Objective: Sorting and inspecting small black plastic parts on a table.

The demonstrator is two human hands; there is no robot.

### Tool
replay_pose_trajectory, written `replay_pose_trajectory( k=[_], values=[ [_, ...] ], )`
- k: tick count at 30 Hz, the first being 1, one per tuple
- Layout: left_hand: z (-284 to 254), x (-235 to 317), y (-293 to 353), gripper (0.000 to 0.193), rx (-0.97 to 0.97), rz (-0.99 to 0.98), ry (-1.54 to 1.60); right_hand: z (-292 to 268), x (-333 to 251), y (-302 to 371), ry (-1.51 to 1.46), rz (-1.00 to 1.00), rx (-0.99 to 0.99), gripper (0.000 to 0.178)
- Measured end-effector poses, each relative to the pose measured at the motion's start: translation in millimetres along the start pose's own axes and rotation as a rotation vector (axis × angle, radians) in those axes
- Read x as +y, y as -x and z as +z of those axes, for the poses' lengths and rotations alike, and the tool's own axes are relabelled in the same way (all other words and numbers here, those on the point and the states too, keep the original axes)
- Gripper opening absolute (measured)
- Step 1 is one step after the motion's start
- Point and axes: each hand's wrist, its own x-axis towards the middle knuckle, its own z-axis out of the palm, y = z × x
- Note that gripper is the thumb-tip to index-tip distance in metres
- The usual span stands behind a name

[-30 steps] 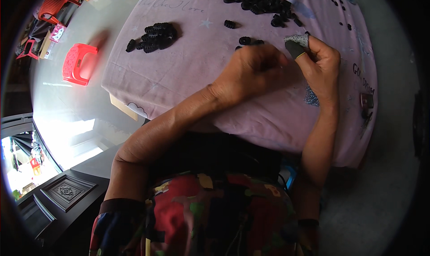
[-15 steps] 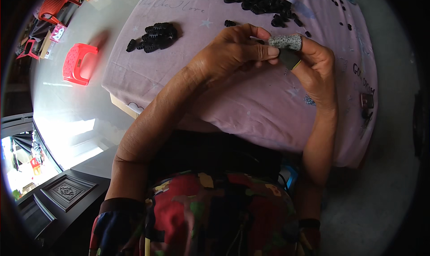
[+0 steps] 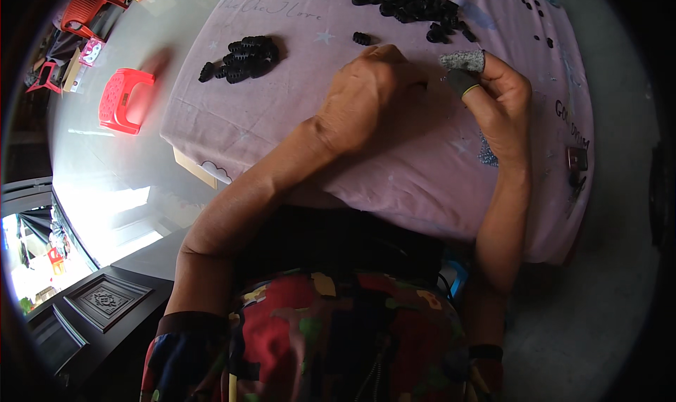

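My left hand (image 3: 362,96) is over the middle of the cloth with its fingers curled closed. A small dark bit shows by its fingertips, too little of it to name. To the right, my right hand (image 3: 503,103) is raised with thumb and forefinger pinched together; whatever lies between them is too small to make out. A grey speckled knitted sleeve (image 3: 462,60) covers the forefinger, and a dark cover (image 3: 461,80) with a yellow edge is on the thumb. A single black ribbed piece (image 3: 362,39) lies just beyond my left hand.
A small pile of black ribbed pieces (image 3: 243,58) is at the left of the pink cloth (image 3: 415,184). A bigger heap (image 3: 408,1) lies at the far side. Glittery blue beads (image 3: 486,152) sit beside my right wrist. A red stool (image 3: 125,101) stands on the floor at left.
My hands, which met at the fingertips, are now apart. The left has drawn back leftward and turned knuckles up; the right has shifted slightly right.
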Motion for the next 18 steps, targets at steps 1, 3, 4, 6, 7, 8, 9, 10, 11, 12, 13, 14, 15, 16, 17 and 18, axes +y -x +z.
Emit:
replay_pose_trajectory(
  k=[1, 3, 4, 6, 7, 8, 9, 10, 11, 12, 13, 14, 15, 16, 17, 18],
  values=[
    [-6.3, 0.4, 0.8, 0.02, -0.009, -0.035, 0.13, 3.8, -0.9, 0.0, -0.019, -0.052, 0.017, 0.02],
    [-9.3, -0.1, 2.9, 0.016, -0.015, -0.071, 0.259, 7.9, -2.2, -0.8, -0.036, -0.081, 0.029, 0.02],
    [-5.1, -3.7, 6.3, 0.016, 0.058, -0.094, 0.411, 9.4, -3.1, -1.2, -0.053, -0.109, 0.041, 0.02],
    [-6.7, -1.9, 5.9, 0.016, 0.128, -0.116, 0.558, 8.6, -3.0, 0.4, -0.06, -0.124, 0.043, 0.02],
    [-10.8, -0.8, 7.9, 0.02, 0.006, -0.267, 0.765, 8.4, -3.0, 1.4, -0.064, -0.138, 0.045, 0.02],
    [-17.1, 1.7, 8.5, 0.024, -0.116, -0.419, 0.971, 10.1, -4.2, 1.3, -0.063, -0.139, 0.043, 0.02],
    [-20.9, 3.2, 8.4, 0.024, -0.114, -0.419, 0.971, 12.4, -5.3, 1.0, -0.094, -0.178, 0.043, 0.02],
    [-23.9, 4.5, 8.3, 0.025, -0.141, -0.465, 1.023, 14.3, -6.2, 0.7, -0.125, -0.217, 0.044, 0.021],
    [-26.3, 5.6, 8.7, 0.026, -0.168, -0.512, 1.075, 16.0, -7.0, 0.7, -0.125, -0.217, 0.041, 0.021],
    [-28.2, 6.5, 9.0, 0.026, -0.166, -0.514, 1.075, 17.4, -7.6, 0.7, -0.121, -0.234, 0.026, 0.02],
    [-29.7, 7.4, 9.1, 0.027, -0.176, -0.53, 1.095, 18.2, -7.9, 0.6, -0.118, -0.251, 0.011, 0.02],
    [-30.7, 7.5, 9.3, 0.028, -0.188, -0.546, 1.115, 18.9, -7.4, 0.7, -0.118, -0.251, 0.009, 0.02],
    [-30.5, 6.8, 9.7, 0.028, -0.187, -0.546, 1.115, 19.5, -6.3, 0.9, -0.076, -0.259, -0.005, 0.02],
    [-29.5, 5.7, 10.0, 0.028, -0.192, -0.543, 1.128, 20.1, -5.4, 1.1, -0.034, -0.266, -0.02, 0.02],
    [-28.4, 5.1, 10.5, 0.029, -0.198, -0.54, 1.143, 20.3, -4.7, 1.2, -0.033, -0.266, -0.02, 0.02],
    [-27.5, 4.9, 11.2, 0.029, -0.199, -0.54, 1.143, 20.4, -4.0, 0.8, -0.004, -0.283, -0.026, 0.019]
  ],
)
